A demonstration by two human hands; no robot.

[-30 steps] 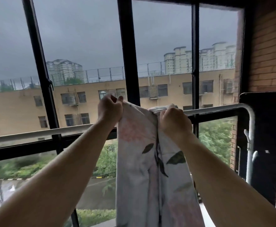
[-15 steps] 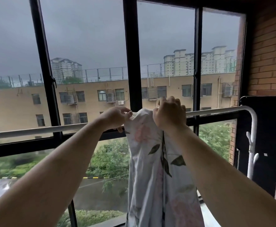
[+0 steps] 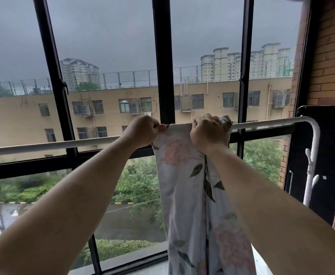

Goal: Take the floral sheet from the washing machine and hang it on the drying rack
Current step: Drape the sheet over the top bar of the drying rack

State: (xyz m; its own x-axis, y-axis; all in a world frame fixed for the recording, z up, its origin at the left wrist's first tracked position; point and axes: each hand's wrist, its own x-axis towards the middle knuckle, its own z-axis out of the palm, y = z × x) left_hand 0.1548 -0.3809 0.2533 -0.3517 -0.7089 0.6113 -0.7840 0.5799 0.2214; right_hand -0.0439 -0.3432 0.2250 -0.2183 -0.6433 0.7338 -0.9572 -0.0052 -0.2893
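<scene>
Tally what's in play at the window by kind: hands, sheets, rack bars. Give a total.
Hands: 2, left hand and right hand, both gripping the sheet's top edge
Floral sheet: 1, draped over the bar
White rack bar: 1
Total: 4

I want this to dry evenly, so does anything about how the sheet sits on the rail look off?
Yes. The white floral sheet hangs bunched into a narrow strip over the white metal rack rail, not spread out. Both the left hand and right hand grip its top edge close together.
</scene>
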